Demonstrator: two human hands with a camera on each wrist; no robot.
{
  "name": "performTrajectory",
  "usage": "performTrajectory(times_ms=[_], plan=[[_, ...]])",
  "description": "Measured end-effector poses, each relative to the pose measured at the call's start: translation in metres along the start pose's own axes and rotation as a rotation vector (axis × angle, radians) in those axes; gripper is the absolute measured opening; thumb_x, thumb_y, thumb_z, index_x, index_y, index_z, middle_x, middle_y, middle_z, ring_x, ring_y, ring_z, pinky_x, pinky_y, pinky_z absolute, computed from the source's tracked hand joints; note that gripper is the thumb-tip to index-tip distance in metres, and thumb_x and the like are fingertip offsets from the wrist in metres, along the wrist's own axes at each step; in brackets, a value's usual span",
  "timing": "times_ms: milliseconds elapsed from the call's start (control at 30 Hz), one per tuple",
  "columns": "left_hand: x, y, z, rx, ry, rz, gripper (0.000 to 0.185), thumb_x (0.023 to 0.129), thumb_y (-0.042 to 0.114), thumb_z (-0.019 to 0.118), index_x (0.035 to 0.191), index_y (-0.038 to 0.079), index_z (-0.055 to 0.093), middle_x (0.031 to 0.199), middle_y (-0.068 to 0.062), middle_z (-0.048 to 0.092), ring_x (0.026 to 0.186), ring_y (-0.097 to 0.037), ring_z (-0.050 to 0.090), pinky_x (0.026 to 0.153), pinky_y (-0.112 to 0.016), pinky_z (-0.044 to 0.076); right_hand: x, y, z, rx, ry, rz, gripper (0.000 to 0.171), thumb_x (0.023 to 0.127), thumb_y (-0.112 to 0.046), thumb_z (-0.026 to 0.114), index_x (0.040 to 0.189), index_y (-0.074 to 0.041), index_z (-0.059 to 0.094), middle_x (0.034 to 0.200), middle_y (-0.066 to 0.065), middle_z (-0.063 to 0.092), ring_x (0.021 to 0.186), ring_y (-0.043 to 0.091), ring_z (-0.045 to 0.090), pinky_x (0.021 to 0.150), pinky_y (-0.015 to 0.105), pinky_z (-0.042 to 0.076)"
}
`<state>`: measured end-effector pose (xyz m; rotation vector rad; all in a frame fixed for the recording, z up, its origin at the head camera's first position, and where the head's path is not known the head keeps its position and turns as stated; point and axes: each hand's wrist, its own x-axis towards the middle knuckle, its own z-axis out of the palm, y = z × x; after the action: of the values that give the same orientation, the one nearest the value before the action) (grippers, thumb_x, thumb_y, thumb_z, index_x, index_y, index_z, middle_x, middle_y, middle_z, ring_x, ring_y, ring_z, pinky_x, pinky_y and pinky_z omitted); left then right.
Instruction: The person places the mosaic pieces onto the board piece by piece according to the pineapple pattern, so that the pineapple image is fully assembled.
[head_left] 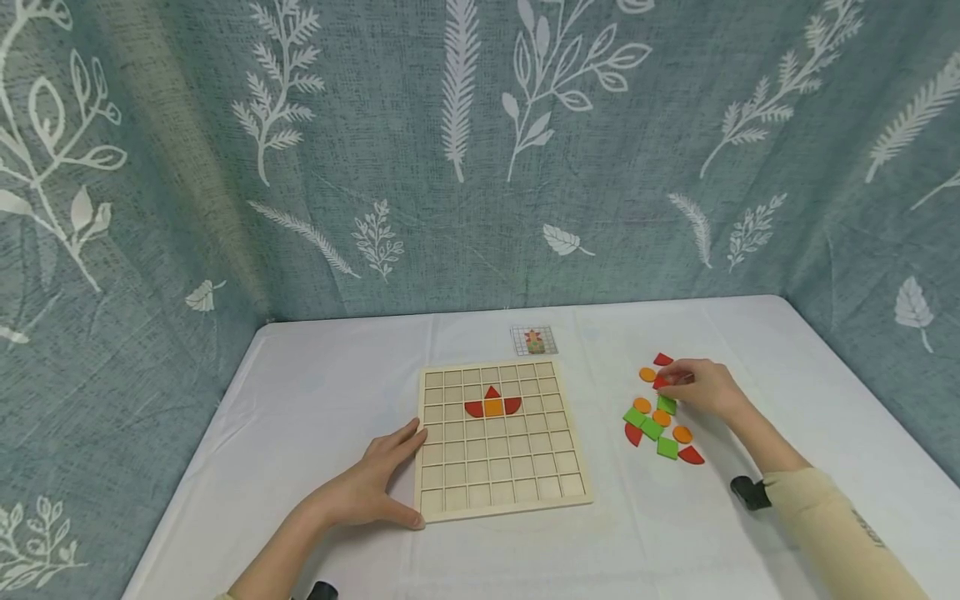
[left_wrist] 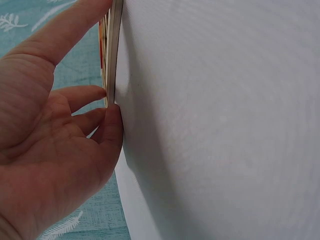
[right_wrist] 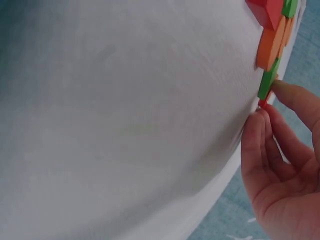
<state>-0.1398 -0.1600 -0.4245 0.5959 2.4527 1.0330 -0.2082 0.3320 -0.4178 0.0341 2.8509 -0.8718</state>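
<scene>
My left hand (head_left: 367,483) lies along the left edge of the wooden grid board (head_left: 517,450), thumb near the lower corner and fingers touching higher up. In the left wrist view those fingers rest against the edge of the board (left_wrist: 114,60). Three red pieces and an orange square (head_left: 493,407) sit in the board's upper cells. At the right, my right hand (head_left: 705,385) pinches a red piece (head_left: 660,382) among the loose shapes. Part of that red piece (right_wrist: 263,103) shows between the fingertips in the right wrist view; the rest is hidden.
Green squares (head_left: 651,429), orange discs (head_left: 682,434) and red quarter-circle pieces (head_left: 691,456) lie scattered right of the board. A small pattern card (head_left: 534,340) lies behind it. The white-covered table (head_left: 337,358) ends at a blue-green curtain (head_left: 420,167).
</scene>
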Motion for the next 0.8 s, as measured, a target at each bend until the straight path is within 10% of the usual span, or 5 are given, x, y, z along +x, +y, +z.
performTrajectory(times_ms=[800], plan=[[0.001, -0.003, 0.002, 0.020, 0.000, -0.003, 0.112, 0.066, 0.036, 0.089, 0.153, 0.001, 0.027, 0.162, -0.014, 0.011, 0.145, -0.038, 0.010, 0.111, -0.062, 0.019, 0.000, -0.044, 0.019, -0.018, 0.094, -0.118, 0.031, 0.086, -0.023, 0.073, 0.105, 0.001, 0.070, 0.090, 0.010, 0.069, 0.077, 0.021, 0.060, 0.065, 0.032, 0.050]])
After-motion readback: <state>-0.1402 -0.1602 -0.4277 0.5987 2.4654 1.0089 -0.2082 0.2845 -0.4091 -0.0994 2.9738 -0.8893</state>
